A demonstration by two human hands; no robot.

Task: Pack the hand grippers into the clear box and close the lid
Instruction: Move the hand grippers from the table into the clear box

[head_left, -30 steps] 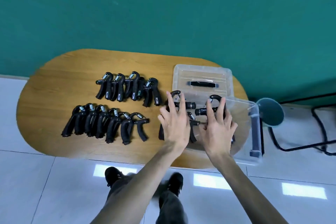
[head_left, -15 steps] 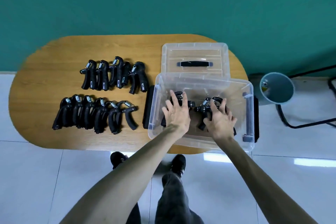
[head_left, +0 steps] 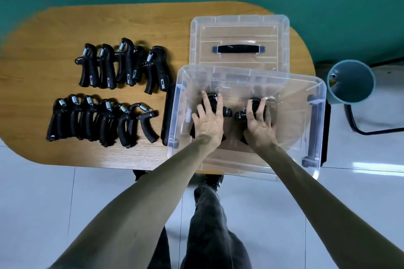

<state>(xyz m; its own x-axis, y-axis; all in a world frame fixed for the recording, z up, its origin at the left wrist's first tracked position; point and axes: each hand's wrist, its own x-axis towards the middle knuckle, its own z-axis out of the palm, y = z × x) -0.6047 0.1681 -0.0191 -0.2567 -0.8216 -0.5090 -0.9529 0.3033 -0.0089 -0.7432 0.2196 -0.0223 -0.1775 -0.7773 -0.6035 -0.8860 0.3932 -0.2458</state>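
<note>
Both hands in clear box [head_left: 314,85], left hand [head_left: 208,120] & right hand [head_left: 258,124] each w/ fingers spread flat on 1 gripper [head_left: 215,102]; approx 10 more on table [head_left: 43,35], labels unreadable.

Bare forearms, dark trousers [head_left: 209,225], black shoes [head_left: 215,180]

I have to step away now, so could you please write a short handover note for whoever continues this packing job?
Left hand and right hand: both inside the clear box, each laid over a hand gripper on its floor, fingers fairly straight.
Lid: off, lying on the table behind the box.
Done: two grippers in the box.
Left: the far row and near row on the table, left of the box, then fit the lid.
</note>
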